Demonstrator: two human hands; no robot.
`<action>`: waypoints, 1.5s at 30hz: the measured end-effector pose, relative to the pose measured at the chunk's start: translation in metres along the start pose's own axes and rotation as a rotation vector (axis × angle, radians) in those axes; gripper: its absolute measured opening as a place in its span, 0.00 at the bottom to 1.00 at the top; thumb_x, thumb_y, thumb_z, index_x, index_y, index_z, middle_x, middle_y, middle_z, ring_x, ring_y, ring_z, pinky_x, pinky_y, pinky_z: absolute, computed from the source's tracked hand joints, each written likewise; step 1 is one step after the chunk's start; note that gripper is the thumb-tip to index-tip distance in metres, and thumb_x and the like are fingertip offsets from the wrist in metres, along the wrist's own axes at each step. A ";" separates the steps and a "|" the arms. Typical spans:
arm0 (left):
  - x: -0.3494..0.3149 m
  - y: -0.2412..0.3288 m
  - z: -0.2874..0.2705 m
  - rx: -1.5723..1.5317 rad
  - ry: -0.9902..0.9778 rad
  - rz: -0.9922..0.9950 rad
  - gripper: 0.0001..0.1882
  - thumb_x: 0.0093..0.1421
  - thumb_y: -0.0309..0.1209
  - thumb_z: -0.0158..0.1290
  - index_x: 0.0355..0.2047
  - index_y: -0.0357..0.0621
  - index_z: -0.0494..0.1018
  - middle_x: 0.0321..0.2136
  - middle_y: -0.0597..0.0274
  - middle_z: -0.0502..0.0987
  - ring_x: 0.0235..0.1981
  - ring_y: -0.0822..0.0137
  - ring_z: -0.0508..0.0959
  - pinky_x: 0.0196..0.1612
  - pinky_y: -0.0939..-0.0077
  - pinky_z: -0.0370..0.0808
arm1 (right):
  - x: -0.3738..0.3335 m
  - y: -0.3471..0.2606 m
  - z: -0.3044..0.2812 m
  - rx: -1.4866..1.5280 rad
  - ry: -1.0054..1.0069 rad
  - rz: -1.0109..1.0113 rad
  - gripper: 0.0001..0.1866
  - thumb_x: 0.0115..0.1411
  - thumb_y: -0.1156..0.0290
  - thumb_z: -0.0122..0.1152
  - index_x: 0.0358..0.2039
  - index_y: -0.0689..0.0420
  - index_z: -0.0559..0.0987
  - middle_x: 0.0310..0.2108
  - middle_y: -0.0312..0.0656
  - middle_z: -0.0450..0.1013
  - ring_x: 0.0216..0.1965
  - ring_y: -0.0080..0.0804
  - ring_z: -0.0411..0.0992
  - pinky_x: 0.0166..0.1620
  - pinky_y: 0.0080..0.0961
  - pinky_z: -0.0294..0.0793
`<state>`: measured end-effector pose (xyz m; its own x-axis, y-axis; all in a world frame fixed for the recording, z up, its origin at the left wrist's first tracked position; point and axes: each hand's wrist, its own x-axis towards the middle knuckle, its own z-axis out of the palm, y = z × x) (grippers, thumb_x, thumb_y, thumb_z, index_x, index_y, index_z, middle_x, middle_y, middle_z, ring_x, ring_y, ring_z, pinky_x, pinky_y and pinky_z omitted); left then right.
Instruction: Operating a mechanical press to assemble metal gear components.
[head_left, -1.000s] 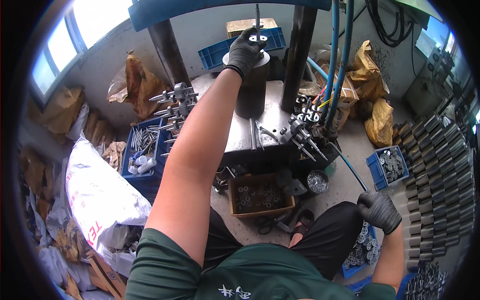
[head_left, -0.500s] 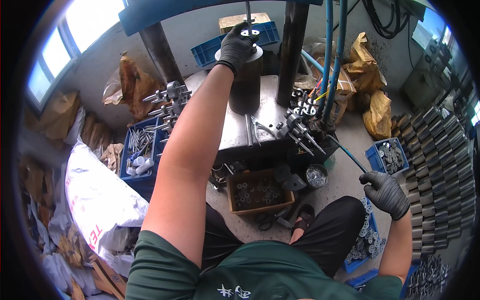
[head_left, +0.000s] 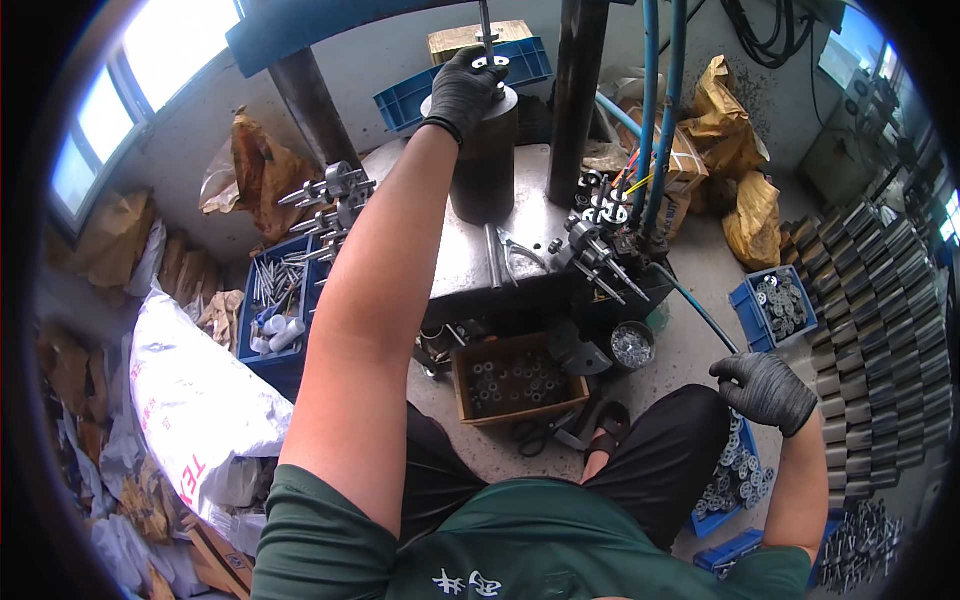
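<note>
My gloved left hand [head_left: 465, 95] reaches up to the top of a thick upright metal cylinder [head_left: 484, 170]. Its fingers close around a round metal disc part [head_left: 491, 62], partly hidden by the glove. A slim vertical rod [head_left: 486, 22] comes down to that part from above. Off to the right, my gloved right hand [head_left: 768, 392] is curled over the end of a thin lever [head_left: 705, 316]. On the metal press table [head_left: 455, 265], a short metal bar [head_left: 493, 255] and a pair of pliers [head_left: 522, 257] lie in front of the cylinder.
Shafted disc parts [head_left: 600, 258] sit at the table's right corner, and more [head_left: 335, 195] at its left. A blue crate [head_left: 272, 300] holds metal pins. A wooden box [head_left: 515, 385] with small rings stands below. Stacked metal sleeves [head_left: 865, 350] line the right side.
The lever's end and my right hand have moved slightly downward. My left hand keeps its place at the disc part, and the whole view has shifted a little.
</note>
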<state>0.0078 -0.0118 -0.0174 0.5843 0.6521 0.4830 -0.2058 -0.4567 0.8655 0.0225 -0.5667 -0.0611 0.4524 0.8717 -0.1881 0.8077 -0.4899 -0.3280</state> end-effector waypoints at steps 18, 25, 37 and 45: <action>-0.008 0.007 -0.003 -0.044 0.002 0.046 0.16 0.58 0.30 0.68 0.46 0.40 0.80 0.27 0.58 0.83 0.23 0.73 0.82 0.30 0.79 0.82 | 0.154 0.025 -0.129 0.026 1.046 -0.177 0.15 0.66 0.70 0.62 0.50 0.63 0.81 0.40 0.49 0.82 0.39 0.32 0.81 0.44 0.27 0.79; -0.009 0.008 -0.011 0.113 0.022 0.072 0.20 0.58 0.33 0.69 0.48 0.39 0.79 0.29 0.57 0.84 0.26 0.73 0.84 0.32 0.79 0.84 | 0.044 0.001 -0.051 -0.008 0.431 -0.097 0.17 0.60 0.75 0.58 0.49 0.63 0.81 0.39 0.53 0.80 0.39 0.45 0.81 0.46 0.35 0.79; -0.014 0.013 -0.009 0.182 -0.041 0.043 0.23 0.59 0.43 0.67 0.49 0.41 0.81 0.34 0.60 0.85 0.37 0.72 0.83 0.47 0.75 0.77 | 0.003 -0.007 -0.006 0.081 0.102 0.072 0.14 0.57 0.69 0.59 0.40 0.62 0.83 0.35 0.55 0.80 0.39 0.51 0.80 0.46 0.40 0.79; -0.010 0.010 -0.010 0.113 -0.047 0.015 0.21 0.59 0.42 0.67 0.47 0.41 0.82 0.32 0.62 0.85 0.35 0.73 0.82 0.45 0.76 0.76 | 0.002 0.001 -0.003 -0.005 -0.039 0.031 0.17 0.56 0.69 0.60 0.45 0.62 0.83 0.33 0.53 0.81 0.37 0.48 0.82 0.44 0.37 0.81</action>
<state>-0.0082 -0.0168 -0.0121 0.6187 0.6169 0.4864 -0.1260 -0.5332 0.8365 0.0251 -0.5659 -0.0594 0.4624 0.8552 -0.2343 0.7955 -0.5168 -0.3164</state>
